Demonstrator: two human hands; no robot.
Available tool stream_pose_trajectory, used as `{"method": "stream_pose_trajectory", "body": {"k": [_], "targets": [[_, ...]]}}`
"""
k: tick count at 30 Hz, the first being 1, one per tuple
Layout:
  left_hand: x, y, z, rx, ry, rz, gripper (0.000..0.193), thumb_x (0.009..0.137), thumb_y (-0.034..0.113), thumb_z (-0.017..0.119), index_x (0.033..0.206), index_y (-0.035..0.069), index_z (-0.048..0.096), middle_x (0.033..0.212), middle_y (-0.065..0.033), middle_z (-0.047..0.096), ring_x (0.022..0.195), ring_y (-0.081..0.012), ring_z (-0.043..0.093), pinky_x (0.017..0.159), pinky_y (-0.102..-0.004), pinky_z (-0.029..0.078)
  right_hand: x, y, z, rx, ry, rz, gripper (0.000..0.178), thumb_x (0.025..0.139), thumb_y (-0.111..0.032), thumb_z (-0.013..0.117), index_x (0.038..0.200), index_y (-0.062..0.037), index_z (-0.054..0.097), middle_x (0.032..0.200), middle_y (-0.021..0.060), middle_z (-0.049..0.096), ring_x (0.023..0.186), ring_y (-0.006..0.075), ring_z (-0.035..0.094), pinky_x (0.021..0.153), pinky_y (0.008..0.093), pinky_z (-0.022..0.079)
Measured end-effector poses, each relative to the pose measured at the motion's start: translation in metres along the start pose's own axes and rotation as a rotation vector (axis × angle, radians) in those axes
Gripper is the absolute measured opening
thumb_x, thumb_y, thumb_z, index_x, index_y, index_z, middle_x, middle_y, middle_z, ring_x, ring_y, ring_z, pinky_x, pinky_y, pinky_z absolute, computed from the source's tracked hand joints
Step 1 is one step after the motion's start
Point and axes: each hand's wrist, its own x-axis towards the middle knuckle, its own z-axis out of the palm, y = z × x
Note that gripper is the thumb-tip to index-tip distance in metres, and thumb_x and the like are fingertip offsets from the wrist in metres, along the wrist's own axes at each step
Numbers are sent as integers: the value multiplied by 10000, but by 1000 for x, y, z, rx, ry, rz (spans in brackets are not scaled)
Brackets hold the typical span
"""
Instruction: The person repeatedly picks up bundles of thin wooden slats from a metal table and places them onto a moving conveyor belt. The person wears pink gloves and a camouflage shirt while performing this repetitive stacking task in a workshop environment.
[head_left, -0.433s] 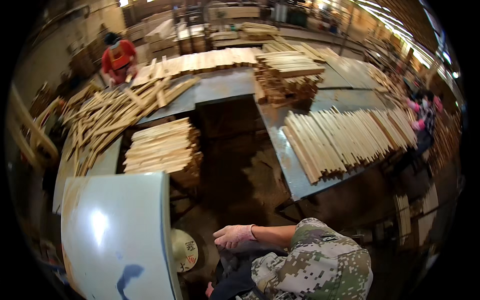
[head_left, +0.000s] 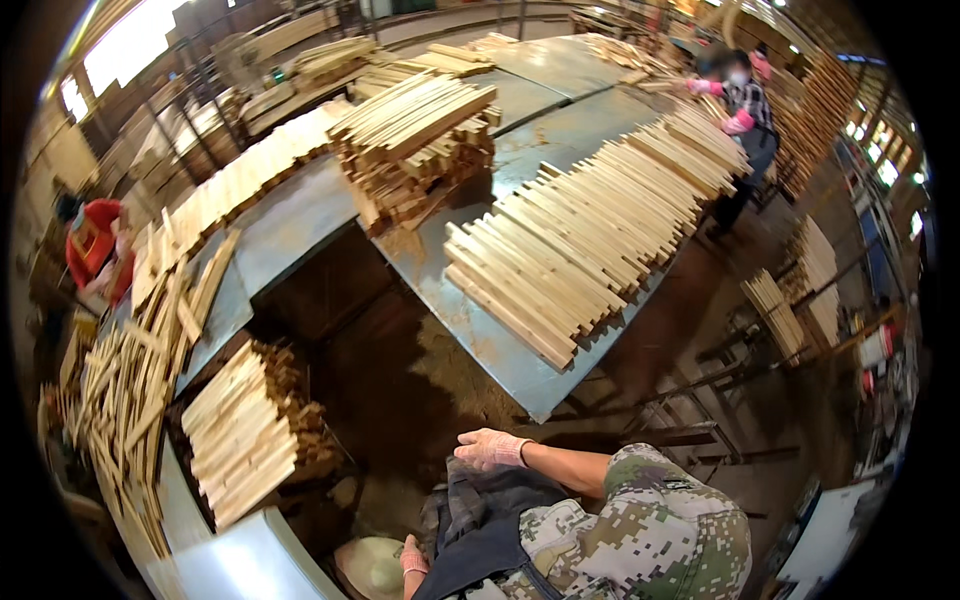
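Observation:
Bent across in front of my body, my right hand [head_left: 492, 449] wears a pale pink knitted glove. Its fingers are stretched out and hold nothing I can see, just above dark cloth [head_left: 475, 535] over my lap. My left hand [head_left: 412, 558], gloved too, shows only in part at the lower edge, beside a round pale stool-like top [head_left: 370, 566]; its grip is hidden. Ahead, well apart from both hands, wooden strips [head_left: 590, 235] lie side by side in a long row on a metal-topped table [head_left: 535, 395].
A tall stack of strips [head_left: 415, 130] stands farther back on the table. To the left are another stack [head_left: 240, 430] and a loose heap of sticks [head_left: 130, 400]. One co-worker [head_left: 745, 110] stands at the far right, another in red [head_left: 97, 245] at the far left.
My view has swung to the right, so the tables and stacks have shifted left and the pale metal surface has mostly left the picture. More of my left hand shows. My right hand stays outstretched.

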Motion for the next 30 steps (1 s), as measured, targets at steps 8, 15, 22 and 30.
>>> {"method": "stream_pose_trajectory", "body": {"k": [8, 15, 22, 30], "targets": [[123, 181, 45, 116, -173, -216, 255, 917, 350, 714, 798, 133, 656, 676, -39, 575, 547, -231, 527, 501, -396, 420, 62, -55, -35, 277, 315, -29, 180, 1084, -252, 659, 1056, -144, 518, 728, -54, 420, 578, 73, 420, 497, 268, 346], [188, 463, 141, 356, -387, 0, 245, 873, 338, 673, 725, 159, 597, 594, -14, 520, 468, -180, 466, 449, -337, 334, 114, -203, -89, 75, 589, -209, 254, 1042, -284, 709, 1140, -112, 550, 812, 0, 515, 706, 109, 506, 571, 308, 426], [142, 774, 282, 184, -662, 649, 247, 994, 338, 678, 1069, 112, 742, 757, 97, 448, 654, -54, 373, 586, -272, 309, 153, -314, -141, 162, 800, -428, 817, 991, -375, 759, 1595, -20, 338, 1013, 98, 692, 819, 183, 624, 720, 337, 525], [92, 1059, 468, 445, -463, 1344, 758, 983, 284, 756, 1584, -60, 447, 1564, -258, 554, 1472, -343, 520, 1215, -402, 408, 157, -490, -229, 87, 1325, -873, 985, 954, -281, 813, 1698, -13, 226, 1604, 289, 491, 1525, 335, 457, 1233, 393, 381]]}}
